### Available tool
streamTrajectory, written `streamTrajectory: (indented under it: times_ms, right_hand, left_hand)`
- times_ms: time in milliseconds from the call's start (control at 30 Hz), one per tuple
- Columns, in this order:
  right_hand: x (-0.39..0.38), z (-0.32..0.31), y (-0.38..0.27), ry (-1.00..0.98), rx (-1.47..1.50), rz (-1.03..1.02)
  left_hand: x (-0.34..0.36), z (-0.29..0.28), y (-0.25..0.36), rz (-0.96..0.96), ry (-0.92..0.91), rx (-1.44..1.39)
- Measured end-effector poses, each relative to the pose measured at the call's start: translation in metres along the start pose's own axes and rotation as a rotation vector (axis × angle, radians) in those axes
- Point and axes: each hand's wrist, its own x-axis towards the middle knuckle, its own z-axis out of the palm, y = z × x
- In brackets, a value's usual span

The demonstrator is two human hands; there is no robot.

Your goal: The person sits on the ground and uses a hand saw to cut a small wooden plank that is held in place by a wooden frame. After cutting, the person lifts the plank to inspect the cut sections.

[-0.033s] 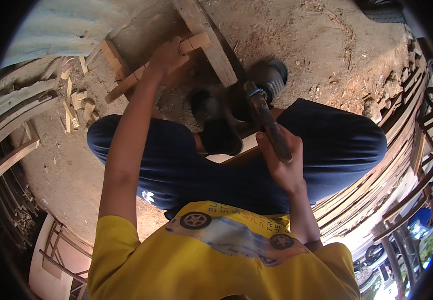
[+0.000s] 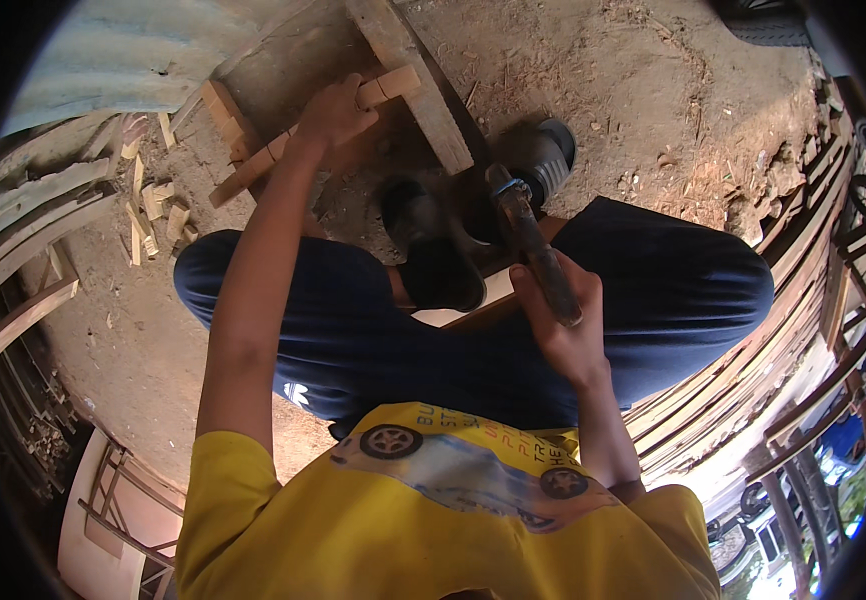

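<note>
My left hand (image 2: 335, 117) is closed around a notched wooden batten (image 2: 390, 87). The batten slants from lower left up to the right, and its right end meets a thick weathered plank (image 2: 415, 85). Part of the batten is hidden under my hand and forearm. Over my right thigh, my right hand (image 2: 565, 325) grips a dark, stick-shaped tool (image 2: 535, 240), thumb along its side. A shiny metal ring circles the tool near its far end, beside my right shoe (image 2: 550, 160). What kind of tool it is, I cannot tell.
Another wood piece (image 2: 227, 115) lies left of the batten. Small offcuts (image 2: 151, 205) are scattered on the dirt floor (image 2: 123, 330) past my left knee. Long boards (image 2: 743, 360) are stacked on the right. A pale corrugated sheet (image 2: 143, 60) is at the upper left.
</note>
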Motion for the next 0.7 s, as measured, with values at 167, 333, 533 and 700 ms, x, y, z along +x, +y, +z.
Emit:
streamTrajectory:
  times_ms: [167, 333, 533, 700]
  right_hand:
    - [0.004, 0.013, 0.001, -0.027, -0.013, 0.032]
    - [0.026, 0.025, 0.004, -0.068, -0.035, -0.039]
    - [0.050, 0.053, 0.006, -0.062, -0.051, -0.046]
    - [0.057, 0.059, 0.010, -0.062, -0.011, -0.023]
  left_hand:
    - [-0.001, 0.006, 0.005, 0.022, 0.061, 0.051]
    - [0.004, 0.007, 0.003, 0.013, 0.131, 0.098]
    - [0.012, 0.005, 0.006, -0.050, 0.109, 0.123]
    - [0.014, 0.005, 0.006, -0.063, 0.114, 0.109]
